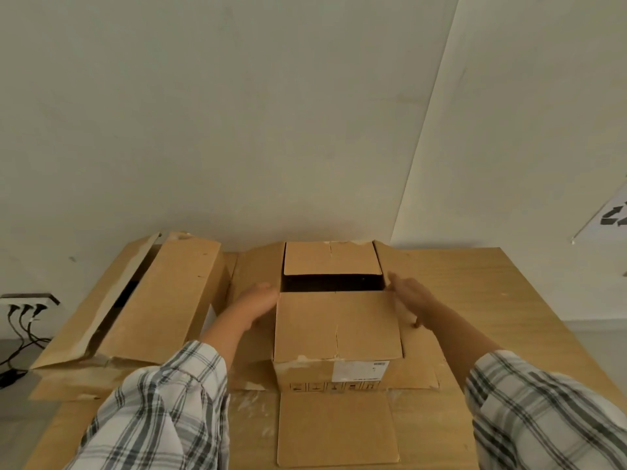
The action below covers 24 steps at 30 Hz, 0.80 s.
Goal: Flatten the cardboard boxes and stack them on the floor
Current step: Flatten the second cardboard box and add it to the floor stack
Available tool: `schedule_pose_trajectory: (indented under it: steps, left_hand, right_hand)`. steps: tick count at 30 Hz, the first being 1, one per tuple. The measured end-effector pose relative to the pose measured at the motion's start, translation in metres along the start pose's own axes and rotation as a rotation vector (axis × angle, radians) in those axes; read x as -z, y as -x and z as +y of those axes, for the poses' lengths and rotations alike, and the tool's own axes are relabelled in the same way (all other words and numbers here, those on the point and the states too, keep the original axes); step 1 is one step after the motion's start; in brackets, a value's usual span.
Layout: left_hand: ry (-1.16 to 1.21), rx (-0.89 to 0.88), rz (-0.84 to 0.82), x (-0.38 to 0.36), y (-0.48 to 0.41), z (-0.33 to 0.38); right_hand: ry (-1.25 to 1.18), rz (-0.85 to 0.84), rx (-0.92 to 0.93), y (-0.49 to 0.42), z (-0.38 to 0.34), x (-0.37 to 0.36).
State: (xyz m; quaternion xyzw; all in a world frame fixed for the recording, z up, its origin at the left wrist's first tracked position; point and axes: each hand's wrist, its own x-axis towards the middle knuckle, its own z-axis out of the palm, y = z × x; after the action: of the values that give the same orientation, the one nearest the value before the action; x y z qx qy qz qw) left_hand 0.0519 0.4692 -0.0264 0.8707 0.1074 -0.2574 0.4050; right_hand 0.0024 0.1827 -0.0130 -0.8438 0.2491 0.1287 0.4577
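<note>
The half-open box (336, 337) stands in the middle of the table (492, 300). The left hand (259, 300) and right hand (410, 296) press its side flaps, fingers straight, holding nothing. A longer box (152, 300) lies beside it.

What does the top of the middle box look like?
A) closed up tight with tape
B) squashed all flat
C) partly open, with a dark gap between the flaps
C: the middle box stands upright on the table, and a dark gap shows between its two top flaps.
</note>
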Motion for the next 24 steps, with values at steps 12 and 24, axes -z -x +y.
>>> schedule_pose_trajectory:
  steps: [12, 24]
  left_hand:
    - [-0.621, -0.014, -0.362, -0.01, 0.039, 0.016]
    - [-0.998, -0.042, -0.082, -0.053, 0.045, -0.021]
  right_hand:
    - [0.63, -0.599, 0.045, 0.035, 0.001, 0.019]
    - [1.038, -0.152, 0.154, 0.042, 0.056, -0.059]
